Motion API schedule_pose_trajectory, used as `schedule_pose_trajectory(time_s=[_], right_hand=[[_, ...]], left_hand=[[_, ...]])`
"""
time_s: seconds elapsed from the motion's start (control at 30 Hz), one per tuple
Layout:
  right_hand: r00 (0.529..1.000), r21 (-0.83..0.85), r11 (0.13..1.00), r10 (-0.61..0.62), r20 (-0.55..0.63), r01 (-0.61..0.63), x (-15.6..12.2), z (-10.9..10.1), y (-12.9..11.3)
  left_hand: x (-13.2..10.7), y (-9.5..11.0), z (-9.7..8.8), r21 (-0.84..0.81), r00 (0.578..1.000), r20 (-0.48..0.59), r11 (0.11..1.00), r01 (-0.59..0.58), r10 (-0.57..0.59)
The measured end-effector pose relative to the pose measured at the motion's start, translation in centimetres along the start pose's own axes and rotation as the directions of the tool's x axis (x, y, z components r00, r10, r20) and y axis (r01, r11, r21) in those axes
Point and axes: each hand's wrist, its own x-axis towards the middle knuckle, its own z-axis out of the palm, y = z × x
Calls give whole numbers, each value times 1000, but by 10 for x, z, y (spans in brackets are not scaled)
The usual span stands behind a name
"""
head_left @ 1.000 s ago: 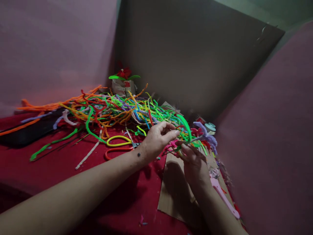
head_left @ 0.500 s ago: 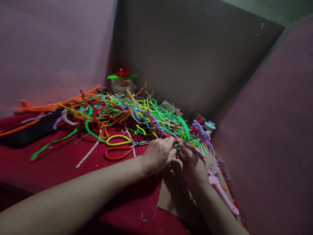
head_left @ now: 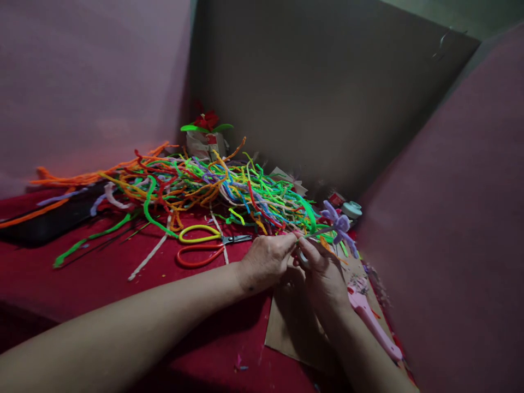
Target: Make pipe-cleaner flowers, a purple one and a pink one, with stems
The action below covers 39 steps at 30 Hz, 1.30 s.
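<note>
A purple pipe-cleaner flower point(head_left: 340, 225) points up and right on a thin stem point(head_left: 321, 233). My right hand point(head_left: 323, 275) is closed, its thumb and fingers pinching the stem below the petals. Against it, my left hand point(head_left: 268, 255) pinches at the stem's lower end; the fingertips meet and hide what lies between them. A green pipe cleaner point(head_left: 310, 213) curves down just behind the fingers; I cannot tell whether its end is in my grasp. Left of my left hand lie scissors point(head_left: 199, 246) with one yellow and one red handle, blades toward my knuckles.
A heap of many-coloured pipe cleaners point(head_left: 196, 185) spreads behind my hands on the red cloth point(head_left: 196, 338). Brown cardboard point(head_left: 286, 322) and a pink glue gun point(head_left: 374, 322) lie at right. Behind stand a potted red flower point(head_left: 207, 120) and a pale turquoise container point(head_left: 351, 209).
The green piece seen between my fingertips is now mostly hidden, and the bare stem shows more clearly. The flower has turned slightly; both hands stay nearly in place.
</note>
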Motion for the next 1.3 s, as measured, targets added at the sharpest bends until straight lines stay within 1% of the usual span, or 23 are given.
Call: schedule_pose_trajectory(time_s=[0.1, 0.2, 0.33, 0.43, 0.5, 0.53, 0.6, 0.67, 0.7, 0.77, 0.83, 0.87, 0.9, 0.93, 0.97, 1.0, 1.03, 1.07, 1.1, 1.13, 1.2, 1.23, 1.3], right_hand=[[1000, 53, 998, 16, -2, -16, 2, -1, 8], [999, 84, 996, 23, 36, -26, 3, -2, 8], [994, 213, 974, 53, 98, -73, 2, 0, 4], [985, 301, 946, 79, 154, -123, 3, 0, 4], [987, 290, 950, 73, 146, -113, 3, -1, 5], [989, 284, 953, 69, 129, -103, 4, -2, 6], [994, 281, 956, 64, 88, -87, 4, -3, 8], [996, 296, 952, 61, 69, -79, 5, -3, 9], [996, 309, 948, 56, 69, -75, 5, -3, 9], [996, 336, 940, 34, 79, -58, 5, -3, 9], [997, 369, 929, 12, 82, -42, 5, -2, 9], [997, 378, 925, 14, 80, -43, 5, -2, 9], [997, 378, 924, 22, 75, -49, 5, -3, 9], [997, 364, 930, 36, 68, -58, 5, -3, 9], [997, 333, 941, 50, 54, -66, 4, -3, 10], [997, 290, 955, 62, 34, -69, 3, -3, 10], [998, 246, 967, 67, 10, -68, 3, -4, 10], [998, 216, 974, 69, -14, -64, 2, -4, 9], [997, 206, 976, 72, -31, -64, 1, -3, 9], [996, 209, 975, 78, -38, -68, 1, -3, 9], [996, 214, 974, 81, -25, -74, 0, -3, 8], [997, 201, 977, 77, -15, -72, 0, -3, 8], [997, 148, 986, 71, 7, -71, 0, -2, 8]], left_hand=[[3, 6, -4, -260, 994, -25, 961, 92, -102], [6, 11, -5, -480, 977, 10, 856, 189, -211], [9, 13, -4, -745, 928, 164, 575, 339, -335], [10, 14, -4, -803, 890, 267, 425, 417, -368], [10, 15, -5, -835, 884, 298, 352, 424, -360], [10, 14, -5, -855, 881, 320, 294, 427, -348], [9, 13, -6, -884, 866, 397, 130, 450, -303], [9, 9, -8, -867, 844, 493, -34, 497, -211], [8, 7, -9, -847, 833, 531, -93, 523, -157], [9, 4, -12, -809, 811, 582, -143, 570, -65], [10, 2, -13, -792, 796, 605, -126, 598, -22], [11, 2, -13, -797, 798, 601, -89, 597, -32], [11, 2, -13, -809, 807, 587, -19, 587, -61], [11, 3, -11, -816, 820, 562, 91, 571, -104], [10, 4, -9, -807, 842, 515, 242, 539, -161], [9, 5, -7, -762, 873, 437, 426, 487, -216], [7, 6, -4, -665, 909, 334, 621, 415, -249], [5, 7, -1, -518, 944, 221, 791, 325, -243], [2, 7, 1, -339, 971, 122, 911, 234, -203], [-1, 8, 3, -163, 987, 64, 975, 153, -145], [-5, 7, 7, 97, 997, 50, 994, 57, -62], [-7, 6, 8, 168, 997, 61, 985, 40, -51], [-7, 3, 8, 220, 996, 65, 975, 38, -54]])
